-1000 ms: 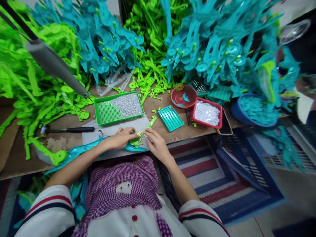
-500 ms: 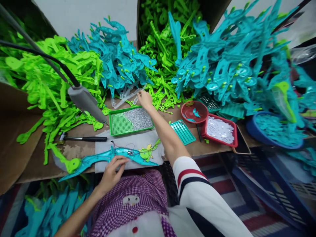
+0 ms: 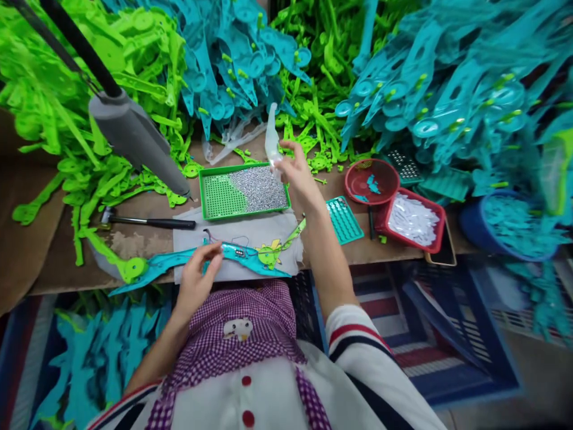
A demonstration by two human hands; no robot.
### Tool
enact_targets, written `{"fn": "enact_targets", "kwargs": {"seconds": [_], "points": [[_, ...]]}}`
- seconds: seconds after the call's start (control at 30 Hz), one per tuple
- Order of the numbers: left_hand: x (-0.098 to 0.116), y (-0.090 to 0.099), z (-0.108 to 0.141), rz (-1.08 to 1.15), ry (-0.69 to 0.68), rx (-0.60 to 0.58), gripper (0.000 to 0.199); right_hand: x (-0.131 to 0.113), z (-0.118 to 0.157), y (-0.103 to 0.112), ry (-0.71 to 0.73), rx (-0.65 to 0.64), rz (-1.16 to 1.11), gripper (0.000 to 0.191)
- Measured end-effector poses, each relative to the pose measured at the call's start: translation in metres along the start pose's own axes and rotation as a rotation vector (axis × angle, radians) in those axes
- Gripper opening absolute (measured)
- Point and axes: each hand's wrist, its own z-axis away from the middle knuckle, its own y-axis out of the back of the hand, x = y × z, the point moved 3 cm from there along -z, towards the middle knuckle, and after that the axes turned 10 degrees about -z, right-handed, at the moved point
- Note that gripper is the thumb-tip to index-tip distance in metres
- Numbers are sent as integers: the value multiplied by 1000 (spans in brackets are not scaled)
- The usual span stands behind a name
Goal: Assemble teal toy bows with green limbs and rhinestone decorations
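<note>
A long blue plastic shell (image 3: 165, 261) lies along the table's front edge, with thin wires and a small electrical part (image 3: 240, 252) in it. My left hand (image 3: 197, 280) is closed on the middle of this shell, fingers curled over its upper edge. Toward the shell's right end sits a green plastic piece (image 3: 269, 257) with a yellow shape by it. My right hand (image 3: 301, 176) pinches a clear plastic piece (image 3: 271, 134), upright above the right end of a green tray (image 3: 204, 200). Small silvery metal parts (image 3: 262, 188) fill the tray's right part.
A hammer (image 3: 152, 222) lies left, beneath a grey hanging tool (image 3: 138, 140). Blue and green plastic parts pile up behind. At right stand a red bowl (image 3: 348, 179), a red basket of white pieces (image 3: 441, 236), a teal tray (image 3: 344, 221) and a blue basin (image 3: 470, 224).
My right hand has lifted a clear plastic piece from behind the green tray and brought it nearer. The left hand stays at the blue shell. The view has tilted downward.
</note>
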Motion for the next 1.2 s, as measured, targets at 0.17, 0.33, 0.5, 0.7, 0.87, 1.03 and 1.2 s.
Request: {"fn": "enact_targets", "kwargs": {"seconds": [0.17, 0.33, 0.5, 0.7, 0.87, 1.03, 1.2], "points": [[47, -65, -76, 473, 13, -308, 44, -17, 127, 5, -119, -314, -531, 45], [75, -106, -92, 623, -56, -484, 43, -15, 163, 23, -62, -222, -566, 43], [75, -121, -81, 456, -106, -420, 47, -19, 172, 30, 45, 7, -139, 36], [48, -96, -64, -190, -382, -439, 68, 25, 195, 15, -305, 207, -571, 39], [13, -85, -34, -654, -428, -647, 79, 58, 220, -6, -616, 299, -869, 59], [12, -92, -28, -744, -453, -656, 67, 60, 223, -21, -672, 288, -880, 62], [12, -92, -30, -755, -456, -669, 62, 62, 223, -25, -666, 279, -823, 63]]}}
